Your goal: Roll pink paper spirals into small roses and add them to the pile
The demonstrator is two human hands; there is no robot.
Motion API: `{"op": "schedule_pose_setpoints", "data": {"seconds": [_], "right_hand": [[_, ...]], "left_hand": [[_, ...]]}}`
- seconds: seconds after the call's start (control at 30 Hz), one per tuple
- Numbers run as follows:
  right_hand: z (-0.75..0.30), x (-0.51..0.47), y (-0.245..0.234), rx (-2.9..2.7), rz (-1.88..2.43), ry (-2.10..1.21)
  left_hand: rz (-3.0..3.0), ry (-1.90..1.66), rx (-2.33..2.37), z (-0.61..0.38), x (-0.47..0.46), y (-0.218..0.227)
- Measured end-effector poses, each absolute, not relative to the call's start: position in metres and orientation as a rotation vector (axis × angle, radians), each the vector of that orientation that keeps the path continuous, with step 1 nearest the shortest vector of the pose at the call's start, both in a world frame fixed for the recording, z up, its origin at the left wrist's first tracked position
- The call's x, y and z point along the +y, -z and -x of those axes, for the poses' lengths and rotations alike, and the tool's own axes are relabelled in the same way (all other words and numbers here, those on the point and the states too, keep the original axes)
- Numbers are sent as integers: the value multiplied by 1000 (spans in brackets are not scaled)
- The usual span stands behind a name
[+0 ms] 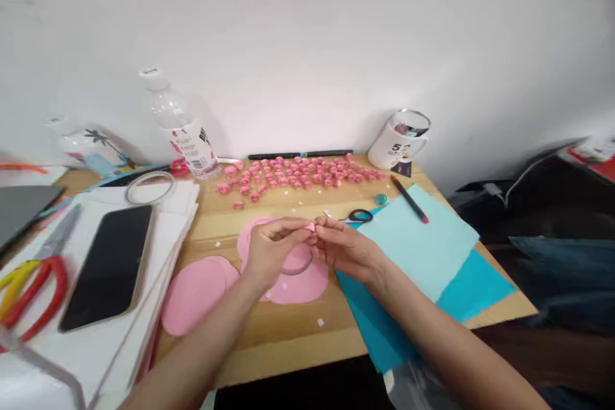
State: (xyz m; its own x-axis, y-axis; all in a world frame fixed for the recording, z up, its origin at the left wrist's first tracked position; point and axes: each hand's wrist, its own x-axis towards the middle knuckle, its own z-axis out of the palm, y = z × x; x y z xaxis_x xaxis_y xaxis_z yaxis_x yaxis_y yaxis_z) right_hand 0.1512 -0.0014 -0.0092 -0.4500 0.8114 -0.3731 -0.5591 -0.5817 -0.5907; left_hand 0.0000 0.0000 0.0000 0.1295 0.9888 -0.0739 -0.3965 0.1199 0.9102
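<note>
Both hands meet over the middle of the table, fingertips almost touching. Between them is a small pink paper piece [311, 228], mostly hidden by the fingers. My left hand [275, 246] pinches it from the left, and my right hand [346, 248] closes on it from the right. Under the hands lie pink paper rounds [300, 285], with a dark-edged ring partly showing on top. More pink paper circles [195, 295] overlap to the left. Behind the hands, many small rolled pink paper pieces [298, 173] are spread along the wall. Small black-handled scissors [360, 215] lie near my right hand.
Blue paper sheets [423, 243] lie at the right, with a dark pencil [409, 199] on them. A white mug [396, 144] and a plastic bottle [180, 125] stand by the wall. A phone [109, 266] and red-and-yellow scissors [45, 288] rest on white papers at the left.
</note>
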Motion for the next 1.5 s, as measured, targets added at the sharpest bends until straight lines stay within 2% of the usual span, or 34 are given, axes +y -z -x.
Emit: {"op": "schedule_pose_setpoints", "data": {"seconds": [0.5, 0.6, 0.9, 1.1, 1.23, 1.5], "right_hand": [[-153, -7, 5, -457, 819, -2126], [-153, -10, 4, -676, 881, -1932], [-155, -12, 0, -1431, 962, -984], [-155, -12, -4, -1648, 1019, -687], [-154, -12, -9, -1563, 1043, -840], [-169, 4, -16, -1318, 1068, -1630]], "left_hand": [[-970, -1244, 931, -1, -5, 2], [-883, -1213, 899, 0, -3, 1], [-625, -1091, 702, 5, 1, -2], [-647, -1082, 714, 4, 0, 1], [-727, -1069, 737, 5, 0, 3], [-1159, -896, 796, 13, 3, -4]]}}
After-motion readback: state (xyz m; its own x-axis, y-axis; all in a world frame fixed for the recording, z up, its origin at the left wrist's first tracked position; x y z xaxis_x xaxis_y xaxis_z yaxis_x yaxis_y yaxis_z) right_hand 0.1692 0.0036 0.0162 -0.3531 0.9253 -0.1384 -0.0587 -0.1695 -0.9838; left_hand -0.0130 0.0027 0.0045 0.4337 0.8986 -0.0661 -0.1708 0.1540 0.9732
